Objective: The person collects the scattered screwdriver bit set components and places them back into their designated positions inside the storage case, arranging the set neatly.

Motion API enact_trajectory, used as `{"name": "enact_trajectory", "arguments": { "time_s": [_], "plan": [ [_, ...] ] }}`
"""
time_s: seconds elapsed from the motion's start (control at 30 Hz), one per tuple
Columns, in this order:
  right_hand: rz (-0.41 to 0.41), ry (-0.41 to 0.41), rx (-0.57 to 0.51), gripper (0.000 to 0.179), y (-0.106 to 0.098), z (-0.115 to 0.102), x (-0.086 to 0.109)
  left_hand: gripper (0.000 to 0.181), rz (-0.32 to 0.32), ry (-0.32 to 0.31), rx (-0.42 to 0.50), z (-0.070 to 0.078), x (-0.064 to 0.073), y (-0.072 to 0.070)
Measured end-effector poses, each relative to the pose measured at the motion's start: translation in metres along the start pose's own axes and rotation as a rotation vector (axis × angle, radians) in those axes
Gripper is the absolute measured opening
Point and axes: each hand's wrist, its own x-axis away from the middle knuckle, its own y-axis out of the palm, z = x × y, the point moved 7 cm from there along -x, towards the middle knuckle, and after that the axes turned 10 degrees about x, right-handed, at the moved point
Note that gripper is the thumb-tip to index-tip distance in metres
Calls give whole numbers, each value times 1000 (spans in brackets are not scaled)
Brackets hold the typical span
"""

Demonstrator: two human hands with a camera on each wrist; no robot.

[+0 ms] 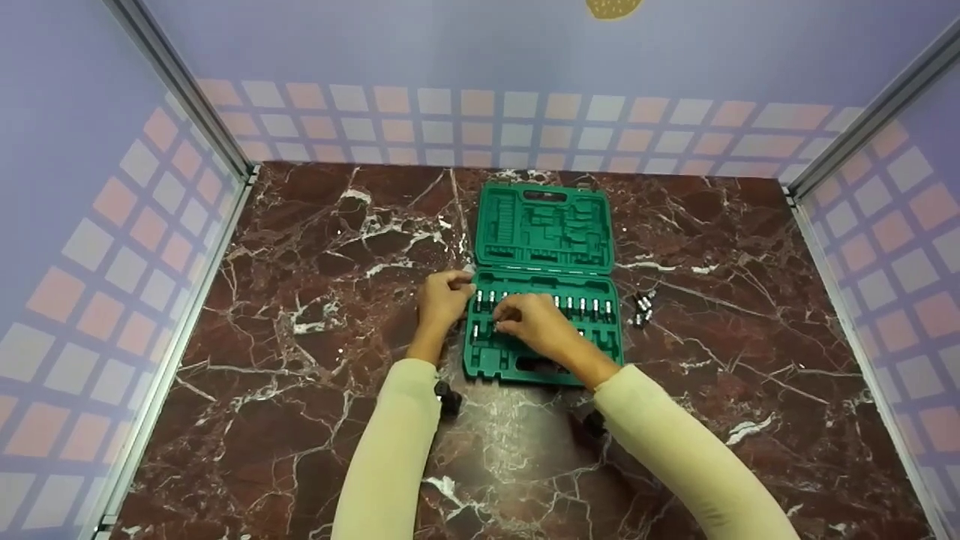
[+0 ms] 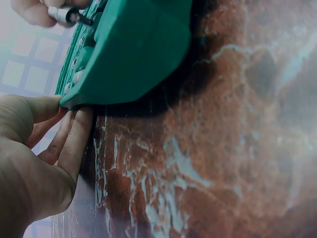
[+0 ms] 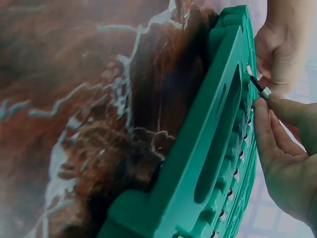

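Observation:
A green tool case (image 1: pixel 487 363) lies unfolded on the marbled table, with rows of metal bit sockets (image 1: pixel 583 306) standing in its near half. At its left edge, my left hand (image 1: pixel 444 301) grips the rim, thumb above and fingers against the side, as the left wrist view shows. Over the lower row, my right hand (image 1: pixel 536 324) pinches a bit socket (image 3: pixel 264 92) between thumb and fingertips. The silver end of this bit socket is in the fingers and its dark tip points at the case, tilted. In the head view the right hand hides it and part of the rows.
Several loose bit sockets (image 1: pixel 643 309) lie in a small cluster right of the case. The case lid (image 1: pixel 541 225) lies folded back, showing its moulded recesses. Tiled-pattern panels (image 1: pixel 480 127) enclose the table at the back and both sides.

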Motion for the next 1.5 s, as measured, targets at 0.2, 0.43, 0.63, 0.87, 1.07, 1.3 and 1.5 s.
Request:
{"name": "enact_trajectory", "arguments": {
  "time_s": [0.2, 0.43, 0.63, 0.87, 1.07, 1.3, 1.5],
  "plan": [
    [8, -63, 103, 9, 10, -5, -9, 19, 1, 18, -25, 1, -1, 1],
    [-7, -105, 161, 8, 14, -11, -14, 19, 3, 27, -38, 1, -2, 0],
    [-22, -35, 155, 11, 14, -7, -18, 19, 1, 35, -27, 0, -1, 0],
    [-51, 53, 146, 15, 14, -3, -22, 20, -1, 40, -27, 2, 0, 1],
    [-81, 129, 122, 16, 13, 0, -26, 20, 6, 37, -30, 2, 0, 0],
    [-78, 153, 136, 16, 15, 1, -28, 20, 4, 43, -11, 2, 0, 0],
    [-50, 119, 136, 14, 17, 2, -27, 20, -1, 47, -20, 2, -1, 1]
  ]
}}
